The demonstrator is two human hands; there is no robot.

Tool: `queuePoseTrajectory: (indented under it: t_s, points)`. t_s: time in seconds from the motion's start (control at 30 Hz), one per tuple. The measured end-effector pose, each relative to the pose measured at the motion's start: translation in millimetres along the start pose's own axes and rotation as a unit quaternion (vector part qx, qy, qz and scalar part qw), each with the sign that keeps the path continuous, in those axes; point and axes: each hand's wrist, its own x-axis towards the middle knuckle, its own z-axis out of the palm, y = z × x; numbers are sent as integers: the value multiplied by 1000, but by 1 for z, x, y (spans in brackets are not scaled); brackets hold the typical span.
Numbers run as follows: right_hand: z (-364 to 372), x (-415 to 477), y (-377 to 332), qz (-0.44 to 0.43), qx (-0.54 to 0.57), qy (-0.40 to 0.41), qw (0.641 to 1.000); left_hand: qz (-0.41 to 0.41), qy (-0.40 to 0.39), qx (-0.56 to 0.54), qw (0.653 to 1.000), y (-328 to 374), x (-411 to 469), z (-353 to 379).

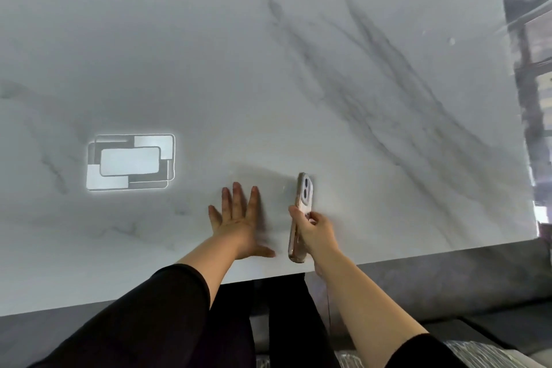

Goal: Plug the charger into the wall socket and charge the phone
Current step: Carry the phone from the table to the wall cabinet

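My right hand (318,228) grips a pink phone (301,212) in a clear case, held on its long edge with the camera end pointing away from me, just above the white marble table (298,84). A thin white cable (328,302) hangs down below my right wrist past the table's near edge; its join to the phone is hidden by my hand. My left hand (239,218) lies flat on the table with fingers spread, a short way left of the phone. No charger plug or wall socket is in view.
A bright reflection of a ceiling lamp (131,161) glows on the table at the left. The table's near edge (388,260) runs just under my hands. Dark floor and blurred furniture (534,84) lie to the right. My legs in black show below.
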Motion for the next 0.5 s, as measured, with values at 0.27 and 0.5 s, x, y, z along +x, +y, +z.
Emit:
queuePoseTrajectory:
  t_s: [0.27,0.5]
  points:
    - [-75,-72,27,158,240,-125,950,85,-39,41,995,30,-71,-12]
    - [-177,-130,127,168,287,-53,942,114,-93,29,989,107,-127,11]
